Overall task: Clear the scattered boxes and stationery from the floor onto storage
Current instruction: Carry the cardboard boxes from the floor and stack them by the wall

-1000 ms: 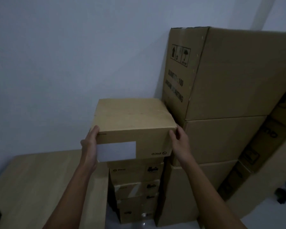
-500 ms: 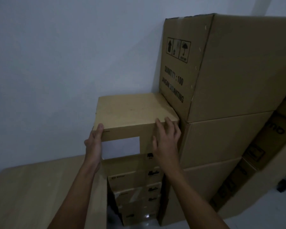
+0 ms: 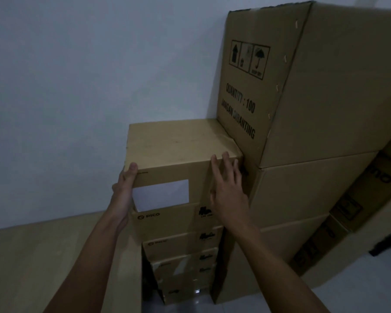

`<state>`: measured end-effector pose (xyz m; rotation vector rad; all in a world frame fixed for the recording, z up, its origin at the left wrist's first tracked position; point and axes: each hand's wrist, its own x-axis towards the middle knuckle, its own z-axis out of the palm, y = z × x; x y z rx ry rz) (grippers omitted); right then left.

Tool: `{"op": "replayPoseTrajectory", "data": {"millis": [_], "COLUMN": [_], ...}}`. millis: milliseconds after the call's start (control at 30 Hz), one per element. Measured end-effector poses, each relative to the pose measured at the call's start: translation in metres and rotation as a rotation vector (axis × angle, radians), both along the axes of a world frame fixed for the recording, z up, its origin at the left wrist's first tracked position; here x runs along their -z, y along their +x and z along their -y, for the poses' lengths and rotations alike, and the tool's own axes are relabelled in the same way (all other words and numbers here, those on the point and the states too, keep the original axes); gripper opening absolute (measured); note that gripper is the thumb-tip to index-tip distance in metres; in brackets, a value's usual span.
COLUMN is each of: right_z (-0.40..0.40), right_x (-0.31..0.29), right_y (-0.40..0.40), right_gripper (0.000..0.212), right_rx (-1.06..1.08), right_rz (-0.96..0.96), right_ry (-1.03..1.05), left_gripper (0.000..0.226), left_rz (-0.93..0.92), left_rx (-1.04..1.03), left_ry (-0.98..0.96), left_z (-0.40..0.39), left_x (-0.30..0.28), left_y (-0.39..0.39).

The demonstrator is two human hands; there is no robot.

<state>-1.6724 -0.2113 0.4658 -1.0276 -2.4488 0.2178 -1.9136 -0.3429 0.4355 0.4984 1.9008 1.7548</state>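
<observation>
cartons (image 3: 321,105) stacked against pale wall (image 3: 88,86) beside wooden table (image 3: 54,256).

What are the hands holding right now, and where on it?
The left hand grips the top cardboard box's front-left corner; the right hand presses flat on its front.

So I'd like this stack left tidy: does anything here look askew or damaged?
The top box, held at its left corner by the left hand and pressed by the flat right hand, overhangs the PICO box below on the left. Its right rear edge looks creased against the large carton, whose top edge is frayed.
</observation>
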Motion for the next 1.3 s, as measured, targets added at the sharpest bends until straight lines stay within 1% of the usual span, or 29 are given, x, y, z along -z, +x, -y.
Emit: {"op": "replayPoseTrajectory", "data": {"millis": [67,167,233,300,400,467,533,567,633,700,733,767,833,867,967,1000,1033,1100,1233,1300], "right_z": [-0.002,-0.004,-0.004,0.0,0.011,0.02,0.028,0.03,0.028,0.025,0.024,0.025,0.028,0.03,0.039,0.042,0.047,0.055,0.058,0.058], "right_x": [0.003,0.002,-0.001,0.0,0.011,0.023,0.039,0.048,0.07,0.089,0.097,0.104,0.118,0.125,0.144,0.149,0.152,0.156,0.154,0.154], "right_y": [0.002,0.008,0.015,0.028,0.059,0.088,0.122,0.141,0.18,0.221,0.242,0.265,0.314,0.34,0.425,0.455,0.486,0.549,0.655,0.709], "right_gripper": [0.106,0.102,0.094,0.083,0.067,0.06,0.055,0.055,0.057,0.053,0.051,0.049,0.046,0.045,0.043,0.043,0.042,0.042,0.041,0.042], "right_rx": [-0.022,-0.08,-0.127,-0.168,-0.206,-0.215,-0.208,-0.192,-0.126,-0.021,0.046,0.113,0.24,0.298,0.469,0.519,0.566,0.648,0.796,0.873], "right_rz": [0.016,0.019,-0.023,-0.09,-0.212,-0.265,-0.278,-0.26,-0.208,-0.189,-0.191,-0.203,-0.225,-0.229,-0.226,-0.228,-0.236,-0.259,-0.33,-0.343], "right_ry": [0.017,-0.009,-0.065,-0.11,-0.111,-0.127,-0.191,-0.213,-0.251,-0.346,-0.413,-0.481,-0.583,-0.608,-0.663,-0.69,-0.713,-0.741,-0.741,-0.729], "left_gripper": [0.095,0.084,0.073,0.06,0.055,0.047,0.037,0.029,0.016,0.011,0.009,0.008,0.004,0.006,0.037,0.04,0.039,0.035,0.03,0.026], "left_rz": [-0.058,-0.144,-0.191,-0.199,-0.175,-0.233,-0.301,-0.328,-0.32,-0.232,-0.22,-0.241,-0.353,-0.402,-0.508,-0.533,-0.564,-0.625,-0.694,-0.707], "left_rx": [-0.005,-0.128,-0.227,-0.304,-0.411,-0.447,-0.439,-0.396,-0.209,0.085,0.237,0.374,0.576,0.658,0.882,0.954,1.013,1.1,1.183,1.216], "left_ry": [0.002,-0.002,0.043,0.11,0.15,0.161,0.171,0.166,0.107,-0.002,-0.067,-0.133,-0.239,-0.294,-0.459,-0.497,-0.514,-0.483,-0.368,-0.356], "left_z": [0.003,0.006,0.008,0.01,0.019,0.026,0.031,0.032,0.028,0.017,0.009,0.001,-0.017,-0.026,-0.054,-0.061,-0.068,-0.08,-0.114,-0.13], "left_x": [-0.008,-0.022,-0.029,-0.032,-0.029,-0.017,0.0,0.009,0.021,0.031,0.038,0.048,0.071,0.082,0.107,0.109,0.112,0.109,0.101,0.102], "left_y": [0.009,0.03,0.042,0.053,0.081,0.106,0.132,0.146,0.178,0.215,0.236,0.258,0.3,0.322,0.389,0.414,0.44,0.5,0.613,0.67]}}
